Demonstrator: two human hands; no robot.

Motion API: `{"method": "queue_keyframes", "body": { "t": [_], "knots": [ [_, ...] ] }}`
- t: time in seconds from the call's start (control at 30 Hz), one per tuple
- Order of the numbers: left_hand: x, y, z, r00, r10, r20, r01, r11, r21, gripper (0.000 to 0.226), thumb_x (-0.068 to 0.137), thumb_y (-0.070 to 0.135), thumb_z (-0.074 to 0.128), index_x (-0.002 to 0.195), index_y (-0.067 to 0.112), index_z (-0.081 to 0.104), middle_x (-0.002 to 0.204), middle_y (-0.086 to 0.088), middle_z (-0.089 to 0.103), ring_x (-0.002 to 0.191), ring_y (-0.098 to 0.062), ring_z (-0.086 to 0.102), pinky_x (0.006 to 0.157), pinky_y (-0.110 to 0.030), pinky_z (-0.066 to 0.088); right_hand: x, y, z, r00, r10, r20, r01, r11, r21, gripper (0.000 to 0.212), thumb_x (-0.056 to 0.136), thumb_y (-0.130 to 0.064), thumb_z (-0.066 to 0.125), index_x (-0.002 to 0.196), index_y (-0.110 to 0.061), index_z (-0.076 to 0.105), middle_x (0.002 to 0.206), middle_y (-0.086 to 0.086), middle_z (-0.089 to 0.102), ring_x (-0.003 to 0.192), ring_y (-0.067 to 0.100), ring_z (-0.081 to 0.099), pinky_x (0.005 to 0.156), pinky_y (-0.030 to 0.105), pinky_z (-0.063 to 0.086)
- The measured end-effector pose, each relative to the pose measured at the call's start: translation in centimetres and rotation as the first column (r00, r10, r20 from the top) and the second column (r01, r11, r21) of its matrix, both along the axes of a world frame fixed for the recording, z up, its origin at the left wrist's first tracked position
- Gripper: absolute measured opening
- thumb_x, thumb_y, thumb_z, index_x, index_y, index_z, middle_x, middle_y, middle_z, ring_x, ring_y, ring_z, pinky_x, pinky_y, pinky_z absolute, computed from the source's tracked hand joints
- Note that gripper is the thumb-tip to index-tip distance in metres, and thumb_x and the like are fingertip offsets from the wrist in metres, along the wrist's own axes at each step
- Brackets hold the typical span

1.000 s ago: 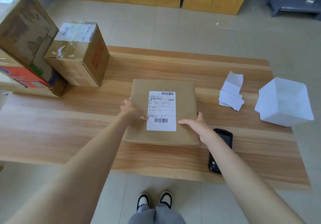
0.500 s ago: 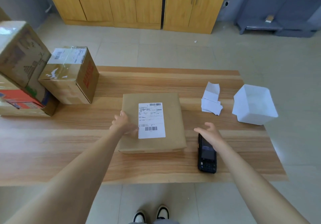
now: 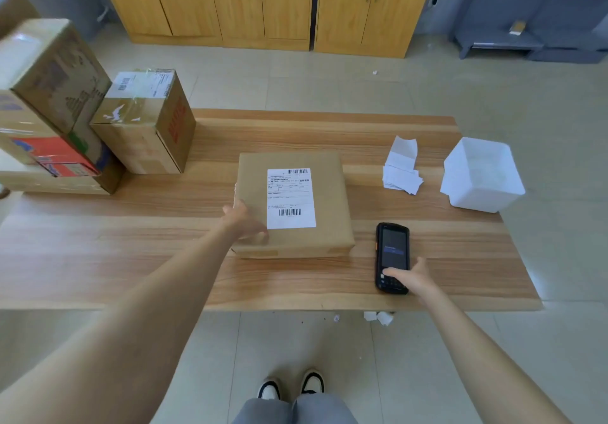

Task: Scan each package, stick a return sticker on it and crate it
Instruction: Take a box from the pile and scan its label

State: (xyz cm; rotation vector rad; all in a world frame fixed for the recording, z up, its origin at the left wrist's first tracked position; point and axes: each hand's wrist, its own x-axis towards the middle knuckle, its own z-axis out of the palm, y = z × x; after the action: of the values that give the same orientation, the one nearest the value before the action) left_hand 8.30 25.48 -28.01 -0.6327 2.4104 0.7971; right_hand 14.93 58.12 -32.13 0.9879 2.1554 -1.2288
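A flat brown package (image 3: 329, 200) with a white shipping label (image 3: 291, 198) lies in the middle of the wooden table (image 3: 131, 252). My left hand (image 3: 245, 221) rests flat on its near left corner, fingers spread. To the right lies a black handheld scanner (image 3: 392, 252), screen up. My right hand (image 3: 411, 277) touches its near end, fingers on the keypad, not closed around it. A pile of white return stickers (image 3: 401, 170) lies further back on the right.
Several cardboard boxes (image 3: 144, 121) are stacked at the table's left end. A white plastic bin (image 3: 482, 173) stands at the far right edge. Paper scraps (image 3: 378, 317) lie on the tiled floor under the table. Wooden cabinets (image 3: 263, 2) line the back wall.
My right hand left the package's right edge and moved right and back onto the scanner's near end. My left hand stayed on the package. The head camera pulled back.
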Motion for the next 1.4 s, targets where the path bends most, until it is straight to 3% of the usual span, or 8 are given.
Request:
{"method": "queue_keyframes", "body": {
  "t": [0.2,0.47,0.67,0.73,0.93,1.13,1.3,1.4],
  "knots": [
    [0.1,0.3,-0.6,0.999,0.003,-0.045,-0.004,1.0,-0.01,0.105,0.075,0.021,0.077,0.151,0.013,0.004,0.148,-0.016,0.016,0.131,-0.035,0.032,0.103,-0.04,0.035,0.1,-0.9,-2.3,1.0,0.0,-0.023,0.002,0.995,0.1,0.088,0.07,-0.018,0.082,0.138,-0.002,0.028,0.135,0.017,0.045,0.121,0.035,0.047,0.097,0.044,0.041],
    [0.2,0.3,-1.5,0.999,0.037,-0.018,-0.038,0.998,-0.045,0.099,0.073,0.027,0.078,0.147,0.01,0.015,0.138,-0.014,0.024,0.125,-0.035,0.039,0.102,-0.042,0.04,-1.1,-1.3,-4.0,0.999,0.048,0.007,-0.048,0.968,0.245,0.096,0.063,-0.026,0.084,0.138,-0.003,0.028,0.135,0.02,0.036,0.121,0.037,0.043,0.095,0.046,0.043],
    [0.4,-0.1,-1.6,0.998,0.049,-0.027,-0.05,0.998,-0.027,0.098,0.074,0.032,0.077,0.147,0.009,0.016,0.14,-0.014,0.024,0.129,-0.034,0.037,0.104,-0.041,0.038,-1.5,-0.2,-2.7,0.999,-0.024,-0.021,0.023,0.999,-0.047,0.059,0.059,-0.011,0.085,0.105,0.002,0.051,0.1,0.014,0.06,0.083,0.023,0.056,0.067,0.031,0.043],
    [0.5,-0.1,-1.6,0.998,0.058,-0.031,-0.058,0.998,-0.017,0.098,0.076,0.036,0.076,0.147,0.008,0.015,0.142,-0.015,0.024,0.13,-0.035,0.036,0.105,-0.042,0.036,-1.5,0.2,-1.3,1.0,-0.012,0.006,0.012,0.989,-0.148,0.047,0.058,-0.01,0.086,0.095,0.001,0.058,0.096,0.013,0.06,0.085,0.024,0.056,0.069,0.031,0.042],
    [0.3,0.0,-0.6,0.996,0.081,-0.032,-0.08,0.996,0.034,0.103,0.078,0.036,0.075,0.15,0.01,0.007,0.146,-0.016,0.02,0.133,-0.036,0.033,0.108,-0.045,0.034,-0.8,-0.3,2.5,0.999,-0.01,-0.048,-0.01,0.919,-0.395,0.046,0.064,-0.016,0.084,0.104,-0.002,0.065,0.092,0.012,0.07,0.085,0.026,0.066,0.069,0.03,0.051],
    [0.2,0.3,0.5,0.995,0.084,-0.063,-0.08,0.995,0.058,0.103,0.078,0.036,0.076,0.15,0.01,0.007,0.146,-0.016,0.021,0.134,-0.035,0.032,0.108,-0.043,0.033,-1.3,-4.0,7.9,0.974,-0.111,-0.2,-0.054,0.738,-0.673,0.057,0.061,-0.009,0.079,0.114,0.0,0.062,0.089,0.011,0.069,0.084,0.027,0.065,0.077,0.036,0.053],
    [0.1,0.1,0.9,0.995,0.071,-0.071,-0.066,0.996,0.065,0.106,0.077,0.037,0.076,0.151,0.011,0.004,0.147,-0.018,0.02,0.135,-0.036,0.029,0.11,-0.044,0.03,-1.3,-7.2,10.3,0.968,-0.14,-0.21,-0.087,0.597,-0.798,0.03,0.075,0.002,0.069,0.104,0.003,0.063,0.088,0.015,0.07,0.083,0.029,0.068,0.077,0.033,0.057],
    [0.2,-0.1,0.9,0.996,0.056,-0.07,-0.052,0.997,0.059,0.105,0.077,0.038,0.076,0.15,0.009,0.006,0.148,-0.019,0.018,0.137,-0.035,0.027,0.11,-0.045,0.03,-0.8,-8.9,10.3,0.969,-0.168,-0.182,-0.048,0.592,-0.804,0.061,0.064,0.007,0.073,0.121,0.005,0.052,0.103,0.023,0.067,0.087,0.036,0.066,0.086,0.043,0.054]
  ]
}}
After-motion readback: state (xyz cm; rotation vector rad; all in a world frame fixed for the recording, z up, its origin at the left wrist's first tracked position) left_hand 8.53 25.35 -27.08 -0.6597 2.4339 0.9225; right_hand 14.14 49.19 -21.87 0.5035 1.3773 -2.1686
